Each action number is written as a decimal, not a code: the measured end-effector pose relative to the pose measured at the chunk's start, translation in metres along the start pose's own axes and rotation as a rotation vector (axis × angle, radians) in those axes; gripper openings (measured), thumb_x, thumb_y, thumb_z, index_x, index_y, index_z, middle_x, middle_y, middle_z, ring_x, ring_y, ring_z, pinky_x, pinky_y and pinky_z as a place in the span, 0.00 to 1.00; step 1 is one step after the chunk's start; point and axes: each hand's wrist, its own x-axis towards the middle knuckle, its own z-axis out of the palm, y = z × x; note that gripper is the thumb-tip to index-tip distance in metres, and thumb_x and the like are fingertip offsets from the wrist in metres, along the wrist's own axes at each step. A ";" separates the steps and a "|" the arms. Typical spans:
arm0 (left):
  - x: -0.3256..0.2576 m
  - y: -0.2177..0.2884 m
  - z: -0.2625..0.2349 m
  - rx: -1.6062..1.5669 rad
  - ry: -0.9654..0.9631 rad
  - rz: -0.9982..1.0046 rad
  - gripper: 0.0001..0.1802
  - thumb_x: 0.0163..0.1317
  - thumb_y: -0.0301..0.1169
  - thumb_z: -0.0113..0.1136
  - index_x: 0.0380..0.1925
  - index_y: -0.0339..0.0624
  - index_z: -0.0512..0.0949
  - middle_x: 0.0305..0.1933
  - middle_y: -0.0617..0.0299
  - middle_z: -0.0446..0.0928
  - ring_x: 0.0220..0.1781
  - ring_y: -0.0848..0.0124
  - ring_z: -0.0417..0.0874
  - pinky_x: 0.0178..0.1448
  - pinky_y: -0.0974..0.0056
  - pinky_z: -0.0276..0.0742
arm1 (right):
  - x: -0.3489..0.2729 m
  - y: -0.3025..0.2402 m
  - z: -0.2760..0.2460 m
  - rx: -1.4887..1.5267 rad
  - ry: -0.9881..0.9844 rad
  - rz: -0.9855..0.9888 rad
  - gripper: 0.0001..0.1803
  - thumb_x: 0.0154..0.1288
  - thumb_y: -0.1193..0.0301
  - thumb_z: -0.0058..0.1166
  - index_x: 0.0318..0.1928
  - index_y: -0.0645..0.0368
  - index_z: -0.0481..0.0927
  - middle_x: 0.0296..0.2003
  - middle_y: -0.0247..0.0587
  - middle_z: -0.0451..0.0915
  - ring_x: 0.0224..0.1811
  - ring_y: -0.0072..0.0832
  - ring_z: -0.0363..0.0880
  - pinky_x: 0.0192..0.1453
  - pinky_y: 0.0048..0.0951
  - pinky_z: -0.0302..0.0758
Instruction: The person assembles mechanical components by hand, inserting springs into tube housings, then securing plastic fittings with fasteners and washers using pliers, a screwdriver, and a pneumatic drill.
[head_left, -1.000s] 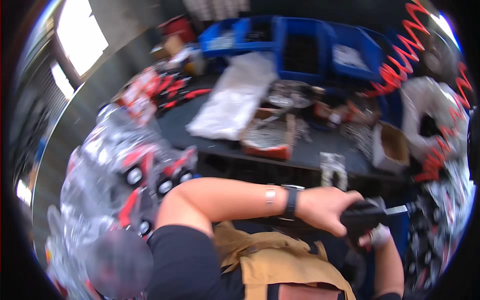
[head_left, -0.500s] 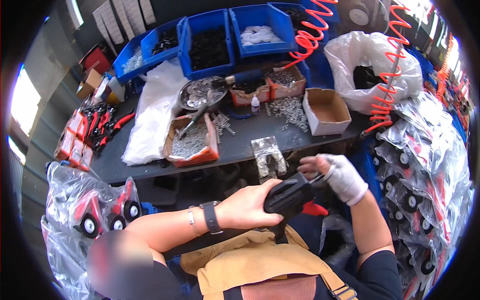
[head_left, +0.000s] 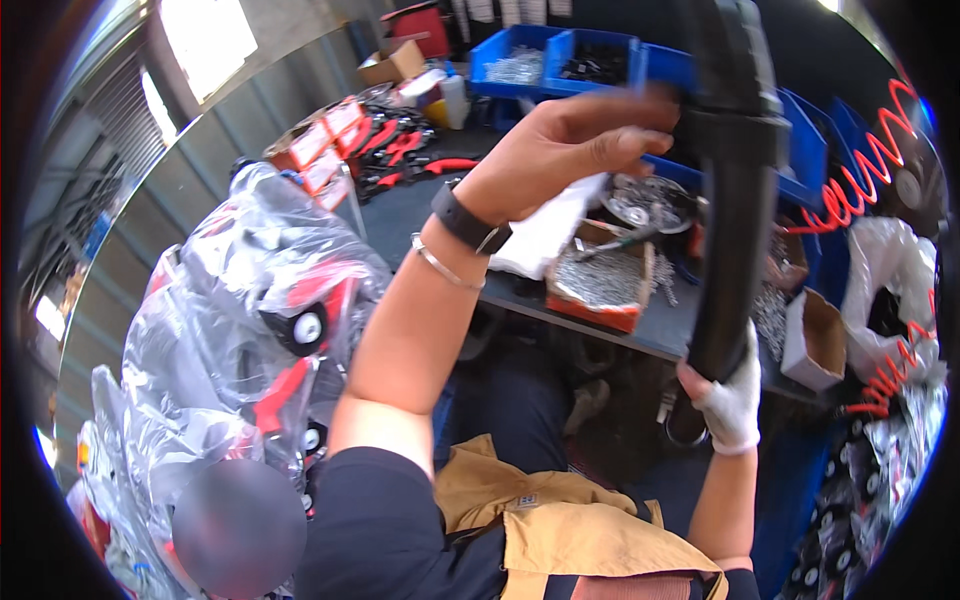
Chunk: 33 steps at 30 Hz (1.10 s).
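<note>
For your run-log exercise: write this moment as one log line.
left hand: bare, on black tool's upper end | right hand: gloved, gripping lower end | tool upright above workbench

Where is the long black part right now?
In the head view, the long black part stands upright at right, above the dark bench, held between the bare left hand near its top and the gloved right hand at its lower end.

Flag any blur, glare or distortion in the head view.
Head view: bare left hand motion-blurred at the fingertips; long black curved part soft, close to the lens; bright window blown out upper left; fisheye bends the dark workbench edge.
</note>
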 end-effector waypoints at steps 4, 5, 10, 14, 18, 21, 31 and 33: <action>-0.075 -0.086 -0.123 0.765 -0.113 -0.796 0.15 0.51 0.36 0.67 0.34 0.35 0.81 0.34 0.59 0.82 0.38 0.75 0.79 0.44 0.68 0.73 | -0.019 0.012 0.031 0.248 -0.085 0.048 0.39 0.31 0.69 0.72 0.48 0.59 0.67 0.33 0.38 0.75 0.30 0.26 0.78 0.35 0.26 0.77; -0.088 -0.119 -0.135 0.692 -0.298 -0.802 0.18 0.49 0.38 0.69 0.35 0.35 0.81 0.34 0.59 0.82 0.38 0.72 0.79 0.46 0.66 0.72 | -0.023 0.011 0.026 0.259 -0.088 0.081 0.39 0.30 0.69 0.72 0.48 0.59 0.67 0.33 0.39 0.75 0.29 0.27 0.78 0.35 0.26 0.77; -0.123 -0.184 -0.135 0.483 -0.188 -0.835 0.17 0.46 0.36 0.70 0.32 0.36 0.79 0.31 0.61 0.79 0.35 0.72 0.76 0.45 0.68 0.70 | -0.037 0.018 0.010 0.222 -0.044 0.170 0.43 0.27 0.66 0.74 0.49 0.61 0.68 0.33 0.40 0.76 0.28 0.29 0.79 0.35 0.27 0.77; -0.121 -0.181 -0.138 0.716 -0.140 -0.780 0.12 0.51 0.34 0.59 0.32 0.38 0.79 0.29 0.58 0.80 0.33 0.71 0.76 0.42 0.66 0.70 | -0.044 0.024 0.005 0.176 -0.004 0.201 0.44 0.26 0.60 0.75 0.48 0.63 0.68 0.31 0.40 0.76 0.27 0.29 0.78 0.33 0.27 0.77; -0.089 -0.159 -0.133 0.839 -0.042 -0.654 0.13 0.56 0.36 0.54 0.32 0.37 0.79 0.29 0.51 0.80 0.31 0.63 0.78 0.40 0.63 0.71 | -0.046 0.022 -0.009 0.135 -0.018 0.234 0.44 0.25 0.56 0.74 0.45 0.64 0.68 0.30 0.42 0.76 0.25 0.31 0.78 0.30 0.28 0.76; -0.062 -0.161 -0.135 1.153 0.283 -0.392 0.18 0.59 0.41 0.54 0.30 0.34 0.79 0.28 0.47 0.78 0.32 0.56 0.79 0.39 0.59 0.72 | -0.048 0.026 -0.027 0.153 -0.118 0.272 0.44 0.25 0.56 0.74 0.45 0.65 0.68 0.29 0.42 0.76 0.24 0.32 0.78 0.28 0.29 0.76; 0.005 -0.116 -0.103 0.207 0.343 -0.696 0.15 0.54 0.23 0.63 0.41 0.29 0.73 0.34 0.51 0.79 0.33 0.66 0.83 0.37 0.61 0.83 | -0.082 0.027 -0.057 0.399 -0.178 0.363 0.32 0.26 0.64 0.71 0.35 0.70 0.74 0.22 0.47 0.76 0.19 0.39 0.79 0.23 0.33 0.77; 0.016 -0.110 -0.089 0.146 0.349 -0.726 0.23 0.53 0.22 0.64 0.47 0.27 0.66 0.33 0.49 0.79 0.33 0.63 0.84 0.36 0.61 0.84 | -0.085 0.024 -0.056 0.484 -0.186 0.380 0.32 0.27 0.66 0.70 0.36 0.71 0.73 0.23 0.49 0.76 0.20 0.40 0.79 0.23 0.34 0.78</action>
